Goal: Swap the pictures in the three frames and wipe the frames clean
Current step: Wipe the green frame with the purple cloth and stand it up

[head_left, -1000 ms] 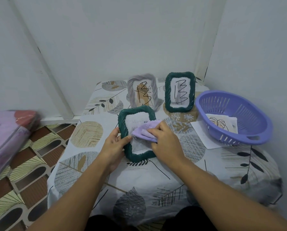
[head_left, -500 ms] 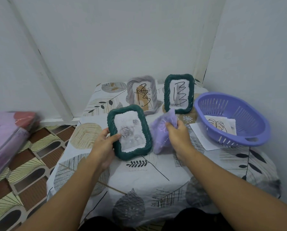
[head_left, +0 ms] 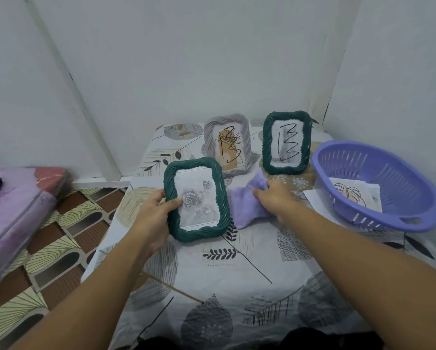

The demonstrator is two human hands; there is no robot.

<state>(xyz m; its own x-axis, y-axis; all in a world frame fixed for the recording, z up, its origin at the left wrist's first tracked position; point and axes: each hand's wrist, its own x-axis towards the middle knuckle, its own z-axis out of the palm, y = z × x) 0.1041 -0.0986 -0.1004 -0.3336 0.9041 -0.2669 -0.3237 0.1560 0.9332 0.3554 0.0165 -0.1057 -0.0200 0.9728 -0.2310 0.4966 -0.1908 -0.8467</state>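
Head view: left hand [head_left: 153,215] holds the near green frame [head_left: 197,199] by its left edge, thumb on the front glass, fingers behind; grip curled round the frame w/ the frame tilted up off the desk [head_left: 219,269], facing the camera. Pic inside shows grey roses. Right hand [head_left: 275,198] is just right of that frame, grip pinching a purple cloth [head_left: 247,202]; cloth bunched, hanging down to the desk, apart from the frame's right edge.

Behind, 2 more frames stand upright near the back of the desk: a grey frame [head_left: 227,145] at centre and a 2nd green frame [head_left: 286,142] to its right, each w/ black scribble over the front. Cloth's top corner sits just in front of the gap btwn them.

Right side: purple basket [head_left: 378,185] on the desk, a leaf drawing [head_left: 348,195] on paper inside it; more white paper [head_left: 318,198] under its left rim. Desk is covered w/ a leaf-print cloth and sits in a white corner. Far left: a pink-purple mattress [head_left: 12,205] on patterned floor tiles [head_left: 60,248].
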